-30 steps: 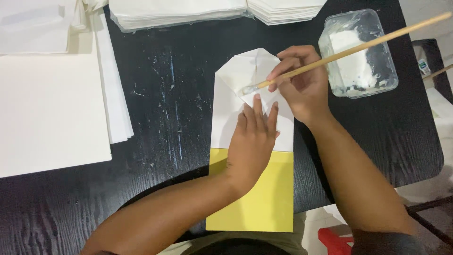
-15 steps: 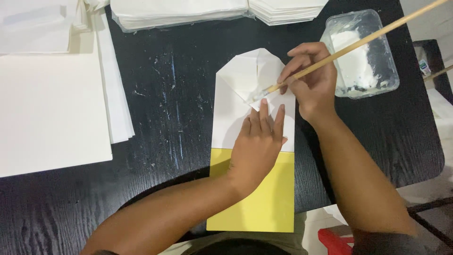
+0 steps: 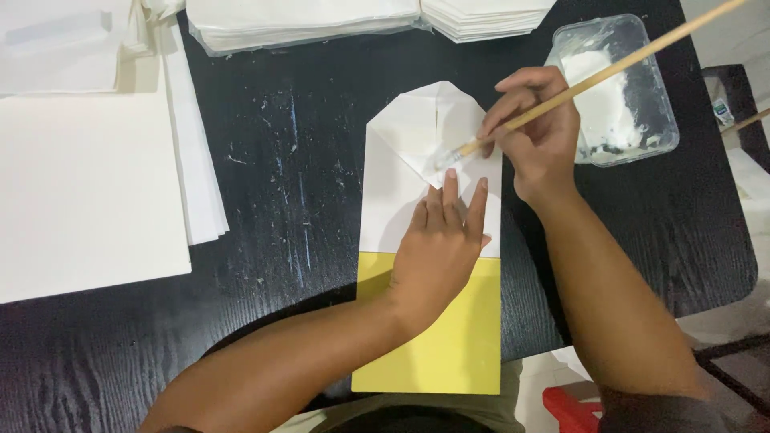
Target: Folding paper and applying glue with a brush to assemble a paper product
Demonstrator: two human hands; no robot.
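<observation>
my left hand (image 3: 437, 252) lies flat, fingers released and spread, pressing down the white folded paper bag with its yellow lower part (image 3: 429, 321), which rests on the black wood-grain table (image 3: 281, 240) right in front of me, its pointed folded flaps at the far end. my right hand (image 3: 541, 132) has its fingers clenched around the long wooden-handled brush (image 3: 593, 80), whose wet tip touches the fold just beyond my left fingertips. the likeliest trouble, i think, is paste smearing past the flap edge onto the bag face or onto my own left fingers, since the tip works so close to them. if my left palm lifts or slides, the folds could spring open or shift crooked. the clear plastic tub of white paste (image 3: 613, 96) stands just beside my right wrist, so a careless swing could knock it. stray drips might also reach the stacks of white paper sheets (image 3: 88, 184) lying nearby on my left.
</observation>
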